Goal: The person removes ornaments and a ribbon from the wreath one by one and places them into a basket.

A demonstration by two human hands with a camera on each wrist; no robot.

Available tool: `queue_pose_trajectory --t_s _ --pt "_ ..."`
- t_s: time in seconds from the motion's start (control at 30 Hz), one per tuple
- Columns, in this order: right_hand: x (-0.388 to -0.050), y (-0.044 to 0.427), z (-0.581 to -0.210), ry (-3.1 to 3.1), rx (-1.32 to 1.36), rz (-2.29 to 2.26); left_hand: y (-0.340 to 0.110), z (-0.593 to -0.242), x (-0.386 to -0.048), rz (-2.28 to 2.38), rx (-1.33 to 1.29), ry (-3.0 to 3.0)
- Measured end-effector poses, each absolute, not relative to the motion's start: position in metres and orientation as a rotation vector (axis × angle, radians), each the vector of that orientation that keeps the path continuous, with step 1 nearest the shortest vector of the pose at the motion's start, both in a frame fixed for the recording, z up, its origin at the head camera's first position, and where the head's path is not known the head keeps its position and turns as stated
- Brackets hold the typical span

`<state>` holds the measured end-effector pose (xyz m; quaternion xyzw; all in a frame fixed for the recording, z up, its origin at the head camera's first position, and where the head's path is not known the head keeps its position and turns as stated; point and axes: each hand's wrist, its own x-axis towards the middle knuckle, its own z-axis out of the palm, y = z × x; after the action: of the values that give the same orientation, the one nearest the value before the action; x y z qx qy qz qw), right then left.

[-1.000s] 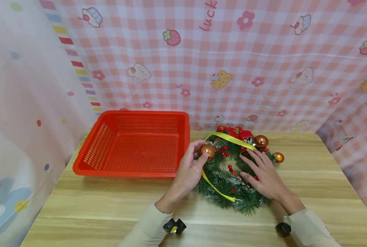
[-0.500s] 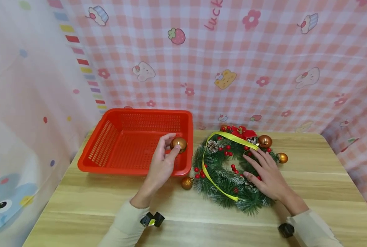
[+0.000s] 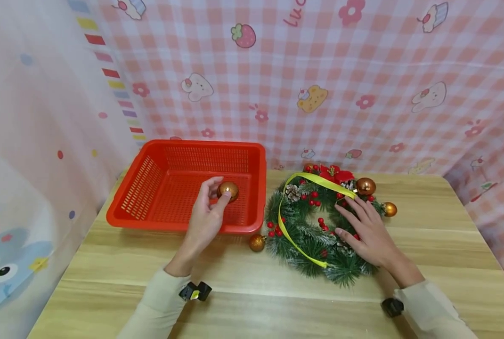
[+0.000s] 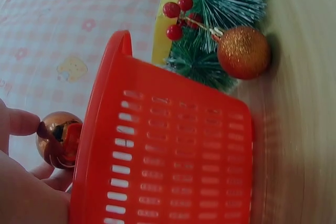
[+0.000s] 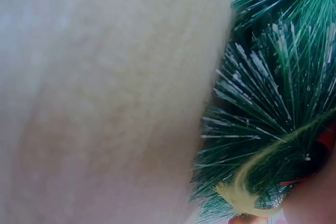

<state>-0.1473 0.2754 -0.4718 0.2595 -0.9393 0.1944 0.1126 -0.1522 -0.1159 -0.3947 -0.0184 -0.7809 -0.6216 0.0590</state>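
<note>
My left hand (image 3: 207, 215) pinches 1 bauble (image 3: 229, 188) between thumb and fingers, over the basket (image 3: 150, 225). My right hand (image 3: 371, 236) rests spread on the wreath (image 3: 309, 234).

From the head, looking forward and down; at left hand (image 3: 206, 217), close, turned sideways; at right hand (image 3: 369, 235), even closer, onto wreath (image 5: 278, 87); shared by head and left wrist: basket (image 3: 180, 190) by left hand.

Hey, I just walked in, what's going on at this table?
A person's left hand holds a shiny ball over the red basket, not yet letting go. Their right hand rests on the wreath beside it. A yellow ribbon lies across the wreath, and a glittery ball sits at its edge.
</note>
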Motion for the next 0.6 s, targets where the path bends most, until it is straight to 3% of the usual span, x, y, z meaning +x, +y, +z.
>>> queue_pose_trajectory --t_s 0.6 --pt "-0.148 0.276 -0.473 -2.757 0.760 0.559 -0.132 -0.390 -0.160 -1.824 -0.010 -2.414"
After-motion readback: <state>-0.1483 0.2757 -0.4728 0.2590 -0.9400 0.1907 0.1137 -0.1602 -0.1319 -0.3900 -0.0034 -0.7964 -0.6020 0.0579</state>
